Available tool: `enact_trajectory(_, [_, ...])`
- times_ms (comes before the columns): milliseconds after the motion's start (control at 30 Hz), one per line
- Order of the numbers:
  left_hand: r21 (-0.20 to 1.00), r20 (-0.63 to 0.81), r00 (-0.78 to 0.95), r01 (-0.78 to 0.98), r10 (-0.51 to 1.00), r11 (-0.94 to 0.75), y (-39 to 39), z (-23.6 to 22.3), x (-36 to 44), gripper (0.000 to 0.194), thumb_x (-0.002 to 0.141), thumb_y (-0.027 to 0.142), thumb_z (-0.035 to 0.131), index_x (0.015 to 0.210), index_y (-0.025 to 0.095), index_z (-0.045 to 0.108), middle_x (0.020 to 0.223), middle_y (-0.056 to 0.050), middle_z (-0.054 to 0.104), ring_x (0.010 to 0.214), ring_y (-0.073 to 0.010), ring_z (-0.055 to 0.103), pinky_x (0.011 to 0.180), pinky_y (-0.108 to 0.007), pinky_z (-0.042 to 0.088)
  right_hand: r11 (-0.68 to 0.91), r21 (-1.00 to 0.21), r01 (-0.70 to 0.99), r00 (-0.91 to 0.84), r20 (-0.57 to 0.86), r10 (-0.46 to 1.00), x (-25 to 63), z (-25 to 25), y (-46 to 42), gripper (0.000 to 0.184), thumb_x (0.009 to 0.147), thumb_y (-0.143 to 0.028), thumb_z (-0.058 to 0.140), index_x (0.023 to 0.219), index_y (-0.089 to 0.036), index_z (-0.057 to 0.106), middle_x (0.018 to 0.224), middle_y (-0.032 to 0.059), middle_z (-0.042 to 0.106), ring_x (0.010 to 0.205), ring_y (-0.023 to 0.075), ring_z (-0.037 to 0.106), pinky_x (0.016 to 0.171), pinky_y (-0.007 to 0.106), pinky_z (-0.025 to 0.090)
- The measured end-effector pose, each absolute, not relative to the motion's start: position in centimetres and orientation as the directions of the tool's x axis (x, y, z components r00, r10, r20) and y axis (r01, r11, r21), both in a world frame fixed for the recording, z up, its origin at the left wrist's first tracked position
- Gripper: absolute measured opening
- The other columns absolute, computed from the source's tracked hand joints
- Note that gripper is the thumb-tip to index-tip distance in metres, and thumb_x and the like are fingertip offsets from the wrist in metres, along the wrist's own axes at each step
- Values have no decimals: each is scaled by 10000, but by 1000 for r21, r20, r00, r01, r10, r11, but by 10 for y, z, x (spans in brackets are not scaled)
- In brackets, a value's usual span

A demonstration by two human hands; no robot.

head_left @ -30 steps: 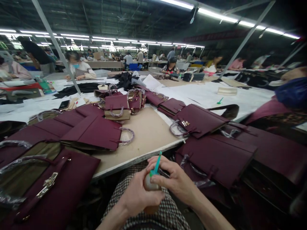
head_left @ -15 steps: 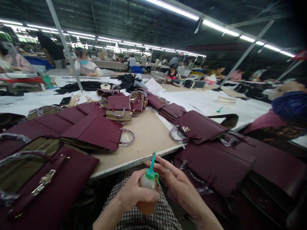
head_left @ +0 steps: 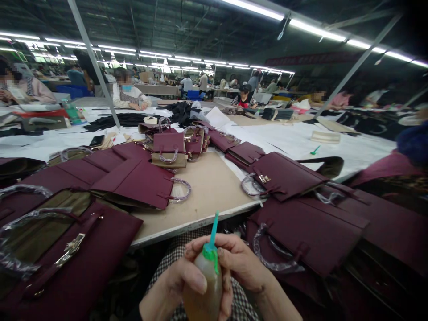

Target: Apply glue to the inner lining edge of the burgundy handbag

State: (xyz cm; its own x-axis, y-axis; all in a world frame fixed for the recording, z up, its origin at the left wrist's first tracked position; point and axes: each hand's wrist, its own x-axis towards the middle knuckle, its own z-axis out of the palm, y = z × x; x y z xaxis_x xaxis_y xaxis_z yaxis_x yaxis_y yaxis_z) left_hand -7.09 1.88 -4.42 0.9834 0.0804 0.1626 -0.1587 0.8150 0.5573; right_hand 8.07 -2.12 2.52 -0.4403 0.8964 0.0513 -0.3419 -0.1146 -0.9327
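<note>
Amber-filled bottle (head_left: 203, 285) held in both hands (head_left: 209, 267), base cut off, R fingertips partly hidden.

Factory workshop floor where handbags are made
Long rows of tube lights (head_left: 317, 30) hang under a dark, high roof (head_left: 160, 26), above work tables where several people sit or stand, among them a person in a blue mask (head_left: 129, 93). Maroon handbags (head_left: 129, 183) with plastic-wrapped handles lie across the near table (head_left: 203, 183), and black pieces of material (head_left: 127, 120) lie on the white-covered surface (head_left: 284, 133) beyond. The far end is small and dim, but it appears to hold more work tables.
</note>
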Motion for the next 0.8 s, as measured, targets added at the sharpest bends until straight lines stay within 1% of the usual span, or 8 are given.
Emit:
enact_trajectory(167, [593, 217, 975, -171, 48, 787, 21, -48, -65, 579, 369, 424, 864, 851, 126, 751, 703, -101, 709, 609, -218, 664, 578, -295, 541, 30, -977, -213, -439, 123, 890, 74, 34, -19, 384, 929, -491, 660, 1130, -179, 760, 1266, 143, 655, 1229, 315, 570, 1055, 414, 432])
enact_trajectory(233, [626, 212, 973, -209, 94, 751, 20, -39, -68, 532, 400, 405, 866, 825, 110, 747, 727, -104, 705, 612, -206, 660, 593, -286, 539, 92, -984, -152, -400, 146, 905, 73, 34, -23, 376, 941, -510, 639, 1141, -215, 759, 1239, 118, 677, 1293, 320, 525, 1089, 434, 408])
enact_trajectory(300, [696, 159, 964, -263, 214, 668, 19, -25, -75, 447, 474, 351, 853, 822, 96, 736, 756, -98, 692, 624, -186, 648, 607, -270, 526, 143, -986, -88, -338, 165, 927, 73, 33, -28, 349, 954, -511, 629, 1146, -248, 754, 1220, 96, 691, 1352, 314, 474, 1126, 456, 379])
enact_trajectory(400, [844, 98, 859, -339, 502, 416, 15, -7, -83, 416, 521, 217, 825, 906, 115, 707, 847, -55, 656, 725, -151, 598, 680, -241, 492, 196, -981, 8, -248, 188, 950, 75, 28, -36, 294, 957, -479, 645, 1171, -299, 738, 1286, 65, 666, 1379, 297, 449, 1164, 473, 345])
enact_trajectory(533, [972, 42, 737, -186, 675, 143, 9, 2, -82, 303, 603, 127, 712, 901, 104, 662, 847, -19, 588, 709, -99, 477, 625, -194, 411, 211, -971, 116, -153, 192, 969, 77, 17, -43, 314, 975, -468, 619, 1245, -330, 700, 1357, 57, 623, 1407, 291, 416, 1190, 497, 311])
enact_trajectory(600, [994, 58, 680, -108, 731, 21, 7, 1, -79, 264, 622, 109, 673, 885, 110, 652, 843, -16, 589, 715, -108, 489, 629, -200, 420, 213, -964, 157, -105, 198, 975, 77, 12, -44, 315, 982, -463, 609, 1262, -342, 688, 1372, 49, 613, 1413, 286, 410, 1196, 503, 307])
enact_trajectory(667, [994, 103, 613, -47, 783, -94, 6, 0, -76, 313, 618, 99, 663, 929, 129, 667, 844, -9, 606, 762, -135, 537, 685, -213, 456, 220, -957, 190, -68, 211, 975, 77, 7, -45, 310, 985, -449, 610, 1271, -355, 679, 1380, 40, 607, 1418, 286, 404, 1195, 511, 312])
enact_trajectory(800, [987, 102, 546, 52, 832, -155, 4, -1, -73, 409, 627, 113, 670, 1033, 157, 682, 877, -4, 647, 756, -142, 564, 693, -216, 470, 200, -959, 203, -16, 201, 979, 78, 1, -47, 294, 991, -445, 603, 1247, -335, 695, 1382, 44, 605, 1432, 298, 381, 1202, 515, 303])
